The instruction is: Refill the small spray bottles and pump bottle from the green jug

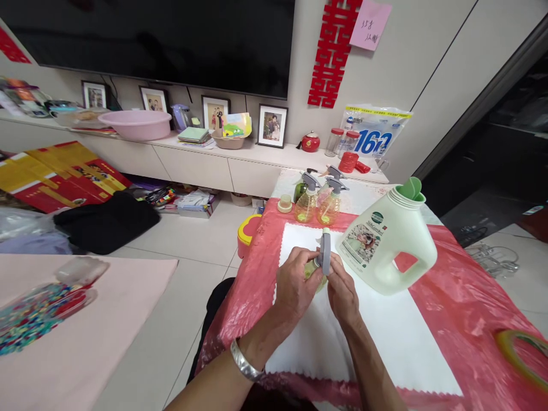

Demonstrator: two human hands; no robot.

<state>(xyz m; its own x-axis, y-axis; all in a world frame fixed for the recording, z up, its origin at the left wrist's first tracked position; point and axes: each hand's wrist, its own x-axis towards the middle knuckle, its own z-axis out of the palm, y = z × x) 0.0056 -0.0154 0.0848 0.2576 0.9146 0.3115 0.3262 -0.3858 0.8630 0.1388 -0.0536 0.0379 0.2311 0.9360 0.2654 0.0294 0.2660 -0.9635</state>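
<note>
Near the tabletop's (449,297) middle, I am gripping a small spray bottle (317,268) over the white cloth (385,342): left hand (295,285) steadying its body, right hand (340,291) clasping its grey trigger head (325,252); detergent jug (387,242) standing just right.

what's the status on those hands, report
Left hand grip round small spray bottle; right hand on its grey trigger head. Green detergent jug close right, cap open. Three spray bottles behind.

Even, bright indoor light, soft shadow just beneath the fingers (299,274), sharp focus around them, wide-angle bending and slight smear far out toward the frame edges
</note>
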